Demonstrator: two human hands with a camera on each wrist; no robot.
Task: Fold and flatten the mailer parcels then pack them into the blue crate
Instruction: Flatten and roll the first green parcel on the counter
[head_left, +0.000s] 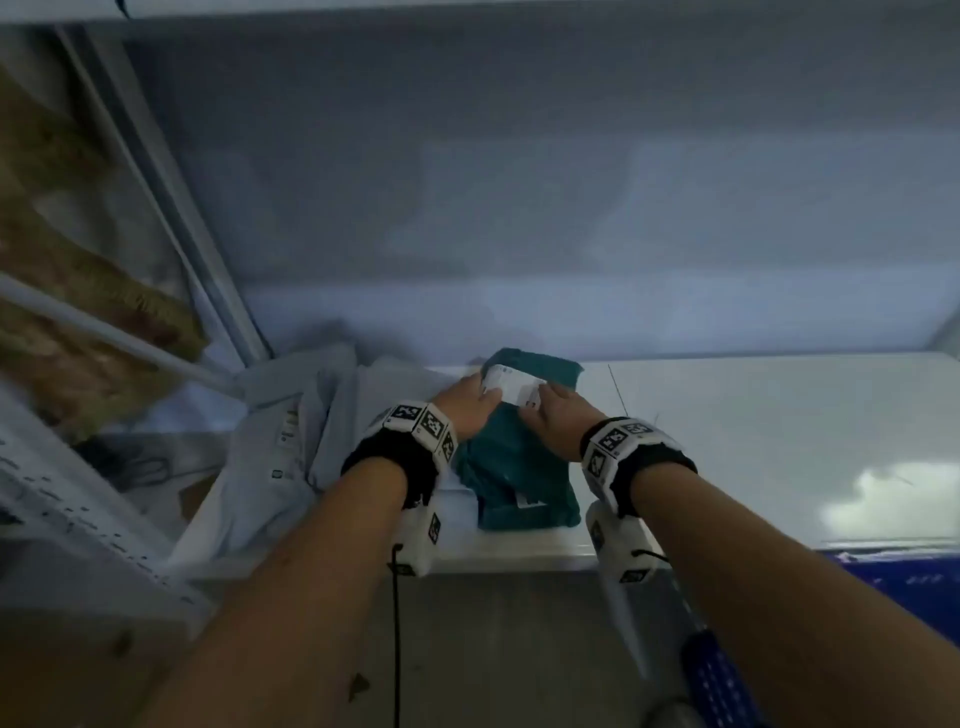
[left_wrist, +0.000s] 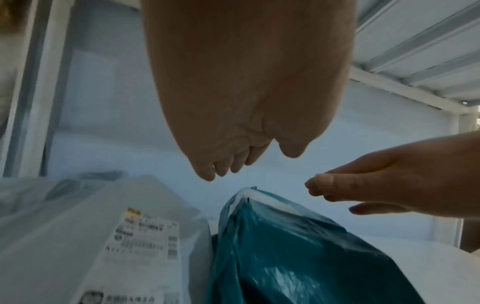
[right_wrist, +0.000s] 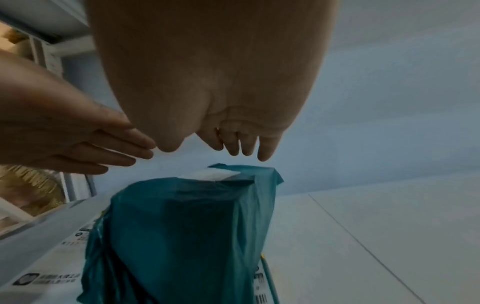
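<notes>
A teal mailer (head_left: 519, 467) lies on the white table (head_left: 753, 441) with its far end folded up, showing a white label (head_left: 511, 387). My left hand (head_left: 467, 402) is at the left of that fold and my right hand (head_left: 556, 410) at the right. In the left wrist view the left hand's fingers (left_wrist: 228, 164) are straight, just over the mailer (left_wrist: 285, 257). The right wrist view shows the right hand's fingers (right_wrist: 233, 144) equally straight above the mailer (right_wrist: 187, 226). Neither hand grips it; contact is unclear. A corner of the blue crate (head_left: 904, 577) shows at lower right.
Grey mailers (head_left: 270, 452) with printed labels lie heaped left of the teal one, against a white shelf post (head_left: 171, 208). Brown bundles (head_left: 62, 260) sit behind the frame. A blue perforated object (head_left: 717, 675) is near my right forearm. A shelf overhangs the table.
</notes>
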